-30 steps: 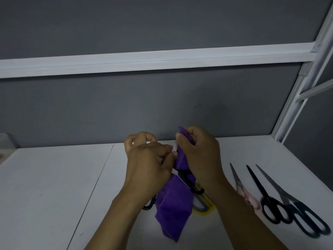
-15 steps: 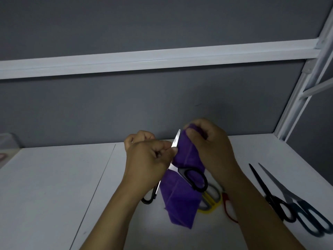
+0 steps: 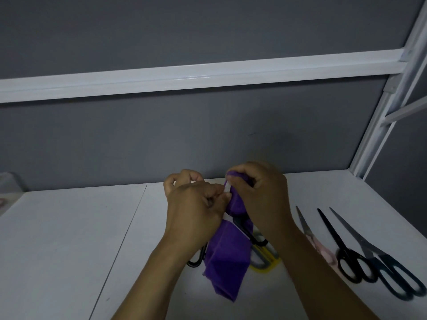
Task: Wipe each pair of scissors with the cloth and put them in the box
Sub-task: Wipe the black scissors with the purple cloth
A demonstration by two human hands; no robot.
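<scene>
Scissors (image 3: 242,228) are held in the left grip (image 3: 196,206) and wiped with cloth (image 3: 226,257) pinched in the right grip (image 3: 265,197); other pairs (image 3: 342,248) lie unboxed on the desk (image 3: 69,227).

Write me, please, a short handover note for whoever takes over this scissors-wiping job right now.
Left hand: grips the black-handled scissors, held open above the table.
Right hand: pinches the purple cloth round one blade.
Lying on the table to the right: yellow-handled pair, pink-handled pair, second black pair, dark blue pair.
Done: wiping of the held pair is under way; no pair is seen boxed.
Left: finish this pair, box it, then probably those four. The box is not clearly in view.
</scene>
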